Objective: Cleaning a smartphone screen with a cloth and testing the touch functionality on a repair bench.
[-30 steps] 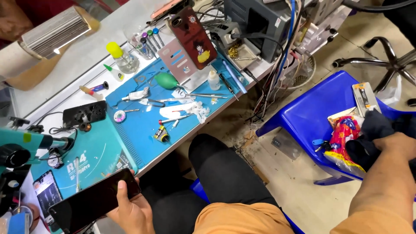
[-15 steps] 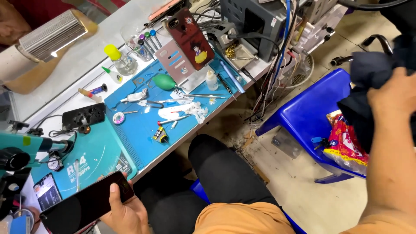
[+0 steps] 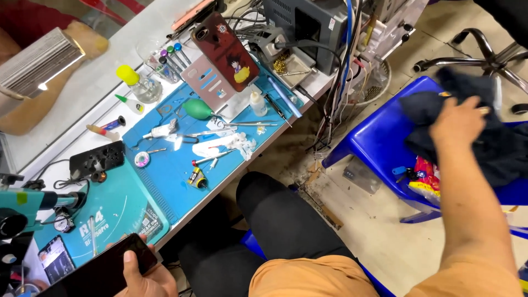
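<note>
My left hand (image 3: pixel 140 275) grips a black smartphone (image 3: pixel 99 272) at the near edge of the workbench, screen dark. My right hand (image 3: pixel 459 121) reaches out to the right and clutches a dark cloth (image 3: pixel 495 137) that lies over a blue plastic chair (image 3: pixel 374 143). A red and yellow snack packet (image 3: pixel 426 176) sits on the chair seat just below the cloth. My legs in black trousers show between bench and chair.
A blue work mat (image 3: pixel 181 165) carries tweezers, a green blower bulb (image 3: pixel 195 109), small bottles and a phone in a red case (image 3: pixel 225 52). A teal mat (image 3: pixel 110 209), a grey power unit (image 3: pixel 308 27) with hanging cables, and an office chair base (image 3: pixel 484 49) surround me.
My right hand lifted from the snack packet on the chair, took up the dark cloth and now presses it onto the chair. The left hand keeps the phone.
</note>
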